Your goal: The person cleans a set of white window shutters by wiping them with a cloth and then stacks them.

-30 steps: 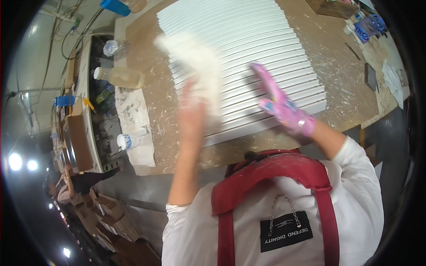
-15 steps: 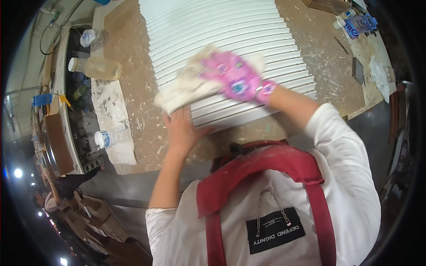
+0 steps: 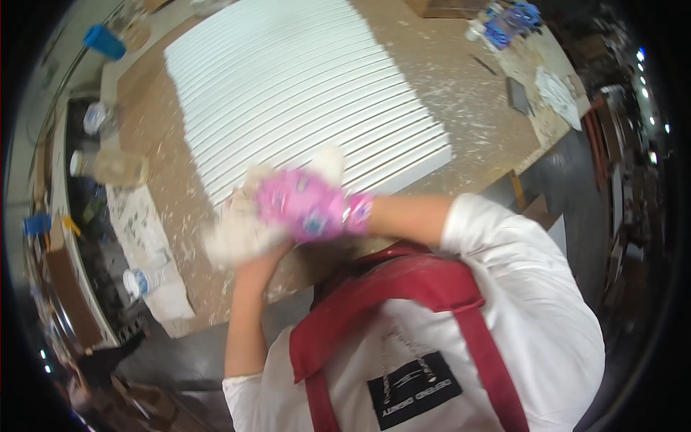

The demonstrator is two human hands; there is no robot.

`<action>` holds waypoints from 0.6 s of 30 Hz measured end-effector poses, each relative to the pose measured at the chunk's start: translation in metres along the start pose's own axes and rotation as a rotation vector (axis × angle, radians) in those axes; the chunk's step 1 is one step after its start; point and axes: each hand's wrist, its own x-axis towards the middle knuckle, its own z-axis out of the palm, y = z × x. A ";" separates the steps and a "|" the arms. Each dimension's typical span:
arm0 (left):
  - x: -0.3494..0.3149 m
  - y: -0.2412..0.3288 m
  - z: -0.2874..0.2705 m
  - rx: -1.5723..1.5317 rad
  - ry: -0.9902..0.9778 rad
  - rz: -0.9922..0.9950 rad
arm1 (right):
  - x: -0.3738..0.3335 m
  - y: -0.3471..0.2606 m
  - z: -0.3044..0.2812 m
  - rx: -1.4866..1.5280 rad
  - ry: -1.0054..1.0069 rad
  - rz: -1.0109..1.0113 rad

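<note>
A row of white slats (image 3: 302, 93) lies side by side on the brown, paint-specked worktable, making a ribbed panel. At its near left corner my right hand (image 3: 309, 205), in a pink flowered glove, grips a cream cloth (image 3: 241, 227) and is blurred by motion. The cloth hangs over the panel's near edge and covers most of my left hand (image 3: 268, 261). That hand is bare; only its wrist side shows well, and its fingers are hidden under the cloth.
Along the table's left side stand a jar of yellowish liquid (image 3: 111, 167), a clear plastic container (image 3: 101, 119) and a white-and-blue cup (image 3: 137, 282) on a stained sheet (image 3: 140, 230). A blue bottle (image 3: 511, 25), a dark block (image 3: 517, 95) and crumpled white paper (image 3: 558, 97) lie at the right.
My right hand has drawn the cloth off the slats toward me and leftward, over my left hand. The view has shifted, so the panel sits further left.
</note>
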 end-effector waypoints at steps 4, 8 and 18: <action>-0.010 -0.006 0.011 0.092 0.228 -0.021 | -0.053 0.042 0.008 -0.027 0.161 -0.059; -0.009 0.015 -0.014 -0.062 0.100 -0.109 | -0.180 0.149 -0.062 -0.417 0.257 0.327; 0.068 0.012 -0.011 -0.009 0.281 -0.042 | -0.015 0.061 -0.033 -0.025 0.213 0.223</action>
